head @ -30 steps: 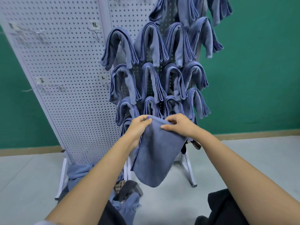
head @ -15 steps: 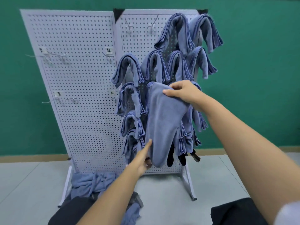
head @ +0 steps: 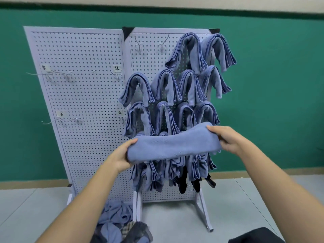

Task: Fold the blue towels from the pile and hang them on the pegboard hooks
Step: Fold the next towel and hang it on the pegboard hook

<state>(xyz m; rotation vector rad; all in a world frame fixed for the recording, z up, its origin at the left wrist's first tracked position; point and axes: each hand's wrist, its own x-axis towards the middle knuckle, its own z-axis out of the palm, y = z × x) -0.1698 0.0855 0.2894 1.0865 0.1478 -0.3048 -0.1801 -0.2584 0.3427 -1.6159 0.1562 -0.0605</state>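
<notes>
Both ends of the folded towel (head: 173, 146) are gripped: my left hand (head: 121, 158) has its fingers (head: 131, 142) clamped on the lower left end, my right hand (head: 228, 139) on the higher right end, holding it stretched sideways before the pegboard (head: 84, 102). Behind it hung towels (head: 189, 50) fill the right panel, and the pile (head: 114, 218) lies on the floor (head: 175, 225) at the board's foot.

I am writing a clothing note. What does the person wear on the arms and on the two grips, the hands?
Nothing visible. The left arm and right arm are bare, with no sleeves in view. The left grip and right grip have no gloves, rings or watch that can be seen.
</notes>
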